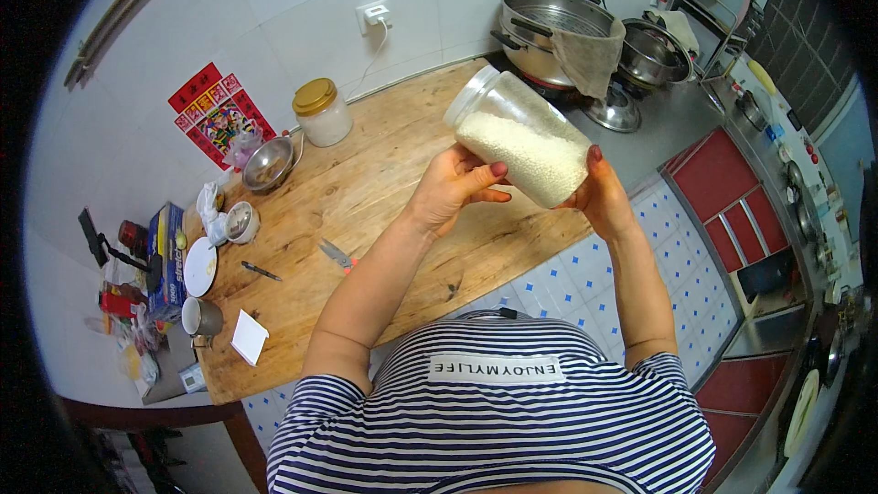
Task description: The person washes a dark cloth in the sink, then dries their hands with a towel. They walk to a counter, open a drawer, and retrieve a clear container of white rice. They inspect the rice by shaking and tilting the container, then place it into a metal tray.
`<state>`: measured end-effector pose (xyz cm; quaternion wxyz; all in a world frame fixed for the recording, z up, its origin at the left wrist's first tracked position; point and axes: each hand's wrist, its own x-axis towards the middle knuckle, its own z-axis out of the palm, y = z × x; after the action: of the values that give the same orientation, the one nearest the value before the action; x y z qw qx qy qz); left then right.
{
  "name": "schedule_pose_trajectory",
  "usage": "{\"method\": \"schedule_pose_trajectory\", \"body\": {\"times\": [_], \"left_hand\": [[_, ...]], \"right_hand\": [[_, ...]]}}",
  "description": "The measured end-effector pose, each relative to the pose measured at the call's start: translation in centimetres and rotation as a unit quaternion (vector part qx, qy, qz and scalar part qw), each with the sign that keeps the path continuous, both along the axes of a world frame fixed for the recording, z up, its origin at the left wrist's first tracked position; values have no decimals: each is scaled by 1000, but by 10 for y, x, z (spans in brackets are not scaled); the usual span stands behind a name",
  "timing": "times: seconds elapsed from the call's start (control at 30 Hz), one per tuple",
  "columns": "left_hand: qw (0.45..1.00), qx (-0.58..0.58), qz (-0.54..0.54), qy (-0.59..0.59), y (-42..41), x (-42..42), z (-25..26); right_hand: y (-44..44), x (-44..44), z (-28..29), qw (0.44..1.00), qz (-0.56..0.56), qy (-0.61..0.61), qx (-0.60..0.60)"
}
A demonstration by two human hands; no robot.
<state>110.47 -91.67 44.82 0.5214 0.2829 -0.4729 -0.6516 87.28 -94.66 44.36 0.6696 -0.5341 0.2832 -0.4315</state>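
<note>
A clear plastic jar with a whitish screw lid is held up above the wooden table, tilted with its lid towards the upper left. Pale grains, which look like rice, lie along its lower side. My left hand supports the jar from below near the lid end, thumb and fingers against the wall. At the jar's base, my right hand grips with the thumb on the near edge; its other fingers are partly hidden behind the jar.
Scissors, a pen, a white paper and a mug lie on the table's left half. A gold-lidded jar and steel bowl stand by the wall. A large steamer pot stands at the back right.
</note>
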Motion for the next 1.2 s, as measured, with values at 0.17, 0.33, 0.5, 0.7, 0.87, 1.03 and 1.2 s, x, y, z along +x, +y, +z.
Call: {"method": "schedule_pose_trajectory", "body": {"times": [0.17, 0.33, 0.5, 0.7, 0.87, 1.03, 1.2], "left_hand": [[1000, 3, 22, -2, 2, -1, -1], [998, -33, 33, -40, 6, -5, 4], [996, -50, 39, -55, 9, -5, 7], [996, -52, 40, -59, 14, -5, 11], [995, -54, 41, -71, 16, -4, 11], [994, -54, 44, -86, 17, -1, 10], [994, -45, 41, -87, 17, -1, 9]], "right_hand": [[6, 0, -1, 998, 9, 8, -55], [8, 1, -5, 998, 9, -28, -55], [14, 2, -4, 999, -11, -28, -21], [20, 5, -6, 999, -42, 33, 6], [18, 5, -10, 1000, -26, 1, 8], [21, 8, -8, 998, -5, -53, 28], [20, 7, -12, 994, 19, -99, 40]]}}
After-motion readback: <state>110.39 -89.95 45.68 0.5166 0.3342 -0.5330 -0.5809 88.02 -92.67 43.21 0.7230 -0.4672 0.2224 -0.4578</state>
